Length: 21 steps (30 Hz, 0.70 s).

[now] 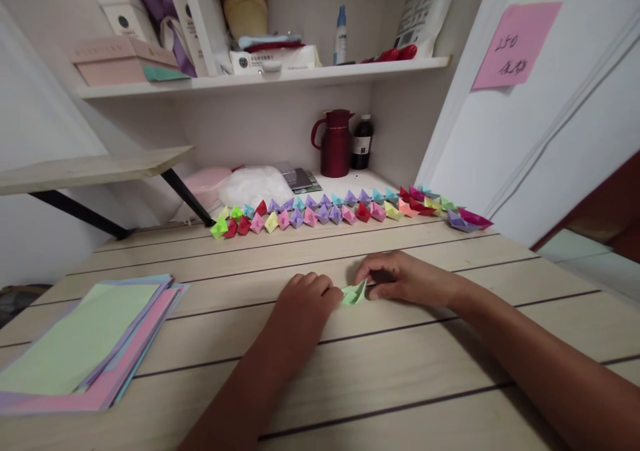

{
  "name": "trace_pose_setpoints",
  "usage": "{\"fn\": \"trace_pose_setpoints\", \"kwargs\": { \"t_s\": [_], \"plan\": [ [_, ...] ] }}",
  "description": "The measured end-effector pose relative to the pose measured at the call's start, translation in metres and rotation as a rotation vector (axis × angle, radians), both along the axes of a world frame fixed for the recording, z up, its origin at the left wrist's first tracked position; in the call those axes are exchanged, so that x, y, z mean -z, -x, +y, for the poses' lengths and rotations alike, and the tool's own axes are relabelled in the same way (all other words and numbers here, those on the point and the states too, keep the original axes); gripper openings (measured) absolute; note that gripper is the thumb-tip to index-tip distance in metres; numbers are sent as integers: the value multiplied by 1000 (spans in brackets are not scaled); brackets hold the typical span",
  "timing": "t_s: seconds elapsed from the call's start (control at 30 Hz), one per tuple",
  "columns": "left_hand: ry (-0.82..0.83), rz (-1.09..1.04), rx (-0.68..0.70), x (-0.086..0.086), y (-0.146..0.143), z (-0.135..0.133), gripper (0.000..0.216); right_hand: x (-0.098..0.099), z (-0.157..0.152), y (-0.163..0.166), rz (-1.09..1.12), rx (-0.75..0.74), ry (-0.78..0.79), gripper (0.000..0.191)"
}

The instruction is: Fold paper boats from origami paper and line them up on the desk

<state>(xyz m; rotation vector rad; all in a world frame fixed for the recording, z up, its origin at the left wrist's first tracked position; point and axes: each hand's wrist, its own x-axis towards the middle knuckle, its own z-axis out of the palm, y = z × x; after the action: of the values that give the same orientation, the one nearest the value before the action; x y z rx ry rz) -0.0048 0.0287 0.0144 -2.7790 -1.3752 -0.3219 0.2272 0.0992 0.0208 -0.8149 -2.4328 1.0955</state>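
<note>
A small light-green folded paper piece lies on the wooden table between my two hands. My left hand is curled, its fingertips pinching the paper's left end. My right hand has its fingers closed on the paper's right end and top point. Behind them, two long rows of several small folded paper boats in many colours run across the back of the table.
A stack of coloured paper sheets lies at the front left. A dark red jug and a dark bottle stand in the back alcove. A slanted board juts out at left; a shelf of boxes hangs above. A pink note is on the right wall.
</note>
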Motion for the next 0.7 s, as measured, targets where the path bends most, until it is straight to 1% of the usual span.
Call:
{"fn": "trace_pose_setpoints", "kwargs": {
  "t_s": [0.1, 0.17, 0.23, 0.37, 0.43, 0.57, 0.7],
  "plan": [
    [-1, -18, -2, 1, 4, -1, 13, 3, 3, -2, 59, 18, 117, 17],
    [-10, -46, -13, 3, 7, -1, 13, 4, 4, -3, 77, 28, 157, 17],
    [-17, -88, -30, 5, 8, -1, 12, 4, 4, -3, 94, 36, 173, 20],
    [8, -165, -47, 6, 9, -1, 10, 5, 2, -4, 133, 27, 170, 35],
    [22, -188, -58, 6, 9, -1, 11, 4, 1, -4, 132, 15, 154, 33],
    [26, -209, -66, 5, 9, -2, 9, 3, 1, -3, 103, 13, 112, 22],
    [33, -213, -49, 2, 8, -3, 9, 5, 0, 0, 82, 20, 60, 16]
  ]
}}
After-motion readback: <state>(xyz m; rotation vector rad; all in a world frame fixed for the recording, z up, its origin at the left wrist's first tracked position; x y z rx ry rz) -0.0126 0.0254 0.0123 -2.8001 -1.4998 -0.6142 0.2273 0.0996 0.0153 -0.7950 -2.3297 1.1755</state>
